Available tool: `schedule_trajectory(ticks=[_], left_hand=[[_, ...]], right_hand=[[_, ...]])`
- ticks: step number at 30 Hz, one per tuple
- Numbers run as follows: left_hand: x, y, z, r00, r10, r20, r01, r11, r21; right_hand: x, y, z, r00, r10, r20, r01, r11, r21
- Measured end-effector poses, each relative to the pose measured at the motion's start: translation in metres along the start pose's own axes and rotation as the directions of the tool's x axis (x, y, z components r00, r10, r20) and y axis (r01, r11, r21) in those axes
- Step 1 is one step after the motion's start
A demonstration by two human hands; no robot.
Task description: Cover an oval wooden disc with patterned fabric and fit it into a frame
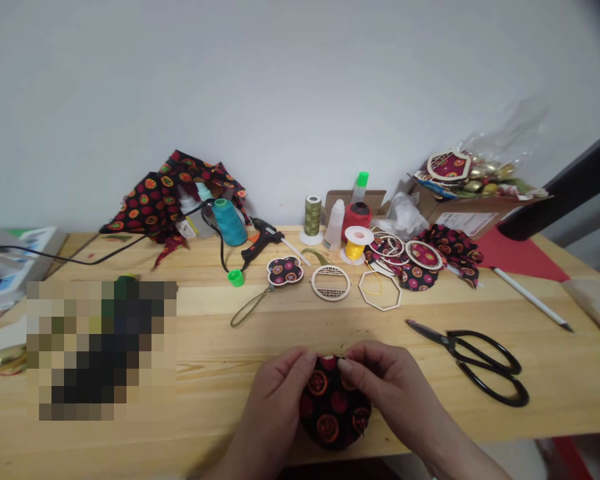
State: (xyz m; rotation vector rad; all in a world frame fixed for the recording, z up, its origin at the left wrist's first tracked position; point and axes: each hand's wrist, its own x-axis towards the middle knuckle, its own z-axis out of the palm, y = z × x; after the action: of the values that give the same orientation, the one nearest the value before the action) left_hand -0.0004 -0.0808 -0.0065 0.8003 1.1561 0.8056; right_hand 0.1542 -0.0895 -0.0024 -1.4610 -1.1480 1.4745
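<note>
A round piece of black patterned fabric (336, 407) with red and orange motifs is held upright near the table's front edge. My left hand (280, 397) pinches its upper left rim between thumb and fingers. On the upper right rim, my right hand (387, 377) pinches it too, the two thumbs close together at the top. Whether the fabric is stretched over a stiff disc, I cannot tell. Beyond the hands lie a round wooden lattice frame (331, 283), a flower-shaped fabric pendant (285, 271) with a green cord loop, and an octagonal wooden frame (363, 293).
Black-handled scissors (485, 360) lie right of my hands, a white pencil (533, 300) beyond them. A glue gun (263, 240), teal thread cone (230, 223), yellow thread spool (355, 250) and glue bottle (335, 225) stand farther back. A cardboard box (460, 217) sits back right.
</note>
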Motion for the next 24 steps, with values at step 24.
schedule_trajectory(ticks=[24], left_hand=[[0.002, -0.005, -0.002, 0.999, -0.002, 0.038, 0.007, 0.992, -0.123]], right_hand=[[0.001, 0.012, -0.005, 0.997, 0.068, -0.026, -0.063, 0.982, 0.179]])
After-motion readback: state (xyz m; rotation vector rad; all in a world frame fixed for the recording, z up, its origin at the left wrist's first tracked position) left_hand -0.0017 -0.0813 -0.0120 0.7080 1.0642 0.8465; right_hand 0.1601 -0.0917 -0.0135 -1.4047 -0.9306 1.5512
